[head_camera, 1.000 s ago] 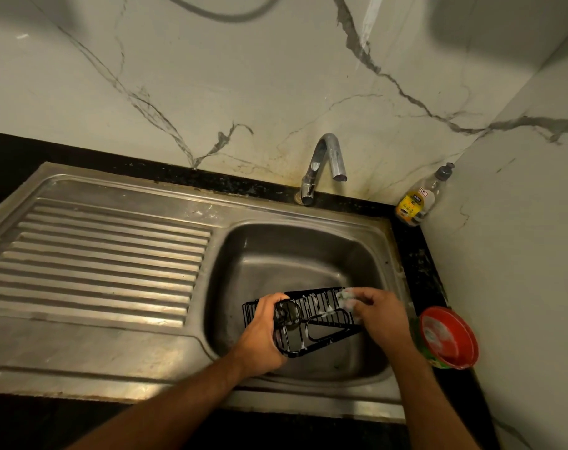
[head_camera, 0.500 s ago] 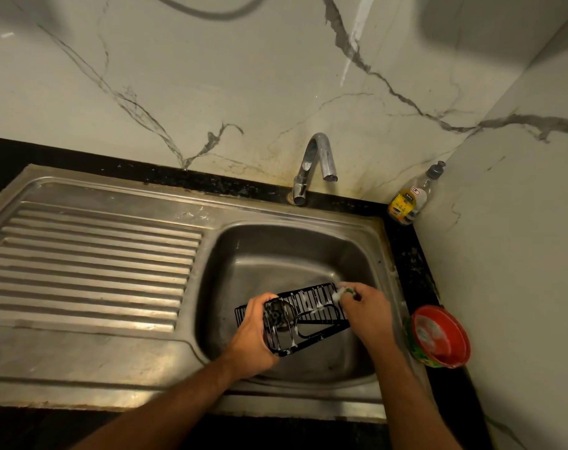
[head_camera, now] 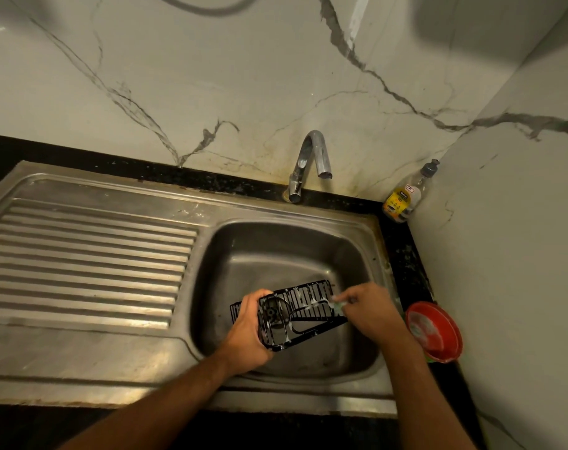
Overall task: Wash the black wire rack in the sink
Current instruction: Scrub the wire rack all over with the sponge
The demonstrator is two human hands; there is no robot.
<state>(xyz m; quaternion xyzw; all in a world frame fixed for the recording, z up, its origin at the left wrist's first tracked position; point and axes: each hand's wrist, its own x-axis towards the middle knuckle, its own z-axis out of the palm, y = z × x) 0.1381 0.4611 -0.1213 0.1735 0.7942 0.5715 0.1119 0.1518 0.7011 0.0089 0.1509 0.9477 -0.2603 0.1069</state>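
Observation:
The black wire rack (head_camera: 303, 308) is held tilted above the steel sink basin (head_camera: 276, 248), streaked with white suds. My left hand (head_camera: 248, 329) grips its near left end, fingers curled over the frame. My right hand (head_camera: 370, 311) pinches a small pale green scrubber (head_camera: 338, 305) against the rack's right end. Most of the scrubber is hidden under my fingers.
The tap (head_camera: 308, 164) stands behind the basin with no water running. A ribbed steel drainboard (head_camera: 84, 264) lies to the left. A soap bottle (head_camera: 406, 196) stands in the back right corner. A red round tub (head_camera: 435, 332) sits on the black counter, right of the basin.
My right hand with the scrubber has shifted slightly along the rack's right end. The rack and my left hand stay in about the same place over the basin.

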